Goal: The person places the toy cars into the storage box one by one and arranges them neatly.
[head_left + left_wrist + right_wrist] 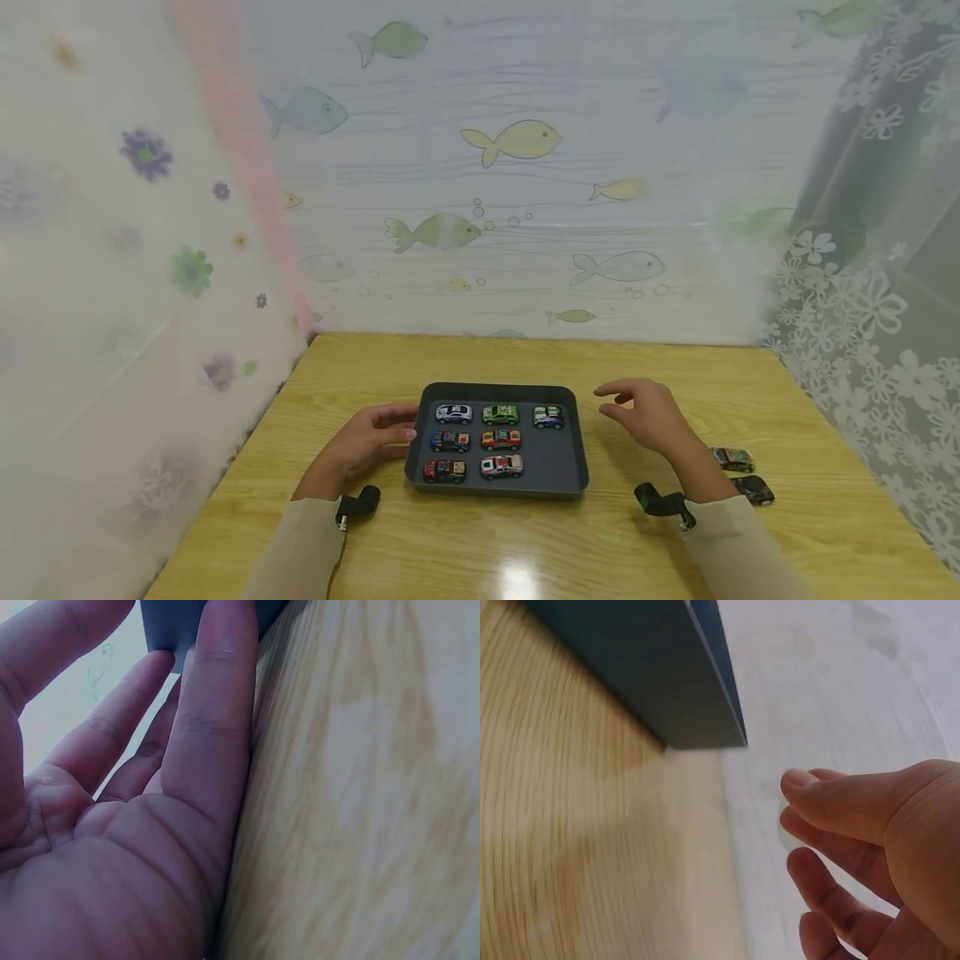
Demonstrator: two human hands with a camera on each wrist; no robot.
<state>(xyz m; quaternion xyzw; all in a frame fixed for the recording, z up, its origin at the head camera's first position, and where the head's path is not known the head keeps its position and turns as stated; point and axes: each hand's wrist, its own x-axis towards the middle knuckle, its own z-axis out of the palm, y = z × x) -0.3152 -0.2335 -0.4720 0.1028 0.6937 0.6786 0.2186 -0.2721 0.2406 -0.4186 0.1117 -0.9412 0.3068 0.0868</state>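
A dark grey tray lies on the table with several small toy cars in it. Its left column has a silver-white car, a blue one and a dark red-black one. In the middle column are a green car, a red-yellow one and a white-red one; a green-white car stands alone at top right. My left hand touches the tray's left side with fairly straight fingers. Just right of the tray, my right hand hovers with loosely bent fingers, holding nothing.
Two more toy cars, a green-orange one and a black one, lie on the wooden table beside my right forearm, which partly covers them. A fish-print curtain hangs behind the table, with flowered cloth at both sides.
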